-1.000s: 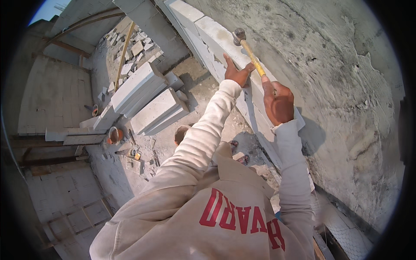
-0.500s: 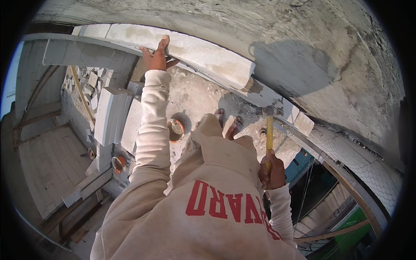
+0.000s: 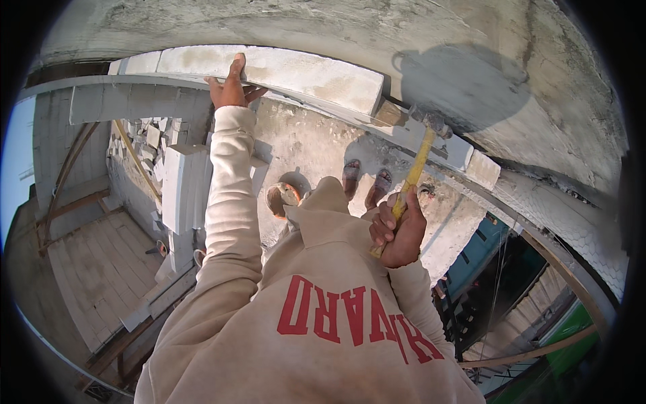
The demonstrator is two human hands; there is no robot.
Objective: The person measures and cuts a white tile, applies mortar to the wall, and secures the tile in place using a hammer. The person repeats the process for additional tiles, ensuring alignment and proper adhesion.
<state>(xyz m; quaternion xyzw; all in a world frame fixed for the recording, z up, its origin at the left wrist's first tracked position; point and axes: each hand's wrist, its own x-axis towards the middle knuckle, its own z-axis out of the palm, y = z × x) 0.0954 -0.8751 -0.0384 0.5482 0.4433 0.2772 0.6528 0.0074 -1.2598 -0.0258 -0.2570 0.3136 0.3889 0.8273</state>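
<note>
My left hand [image 3: 231, 91] is at the near edge of a long white block [image 3: 306, 73] on the wall. One digit lies over the block's top and the others press along its near side, so I read it as gripping the edge. My right hand [image 3: 404, 232] is wrapped round the yellow handle of a hammer [image 3: 418, 160]. The hammer's grey metal head is raised beyond my hand, by the block's right end; whether it touches the wall is unclear. A lower course of pale blocks [image 3: 449, 149] runs on to the right.
A rough grey wall [image 3: 323, 27] rises behind the blocks. Below stand an orange-rimmed bucket [image 3: 277, 200] and upright white blocks [image 3: 180, 185], with rubble [image 3: 153, 138] farther left. At right are wire mesh [image 3: 572, 219] and a drop past the floor edge.
My right hand has moved up and left, raising the hammer head from the near edge to over the wall. The left hand stays on the block; the whole view has shifted slightly.
</note>
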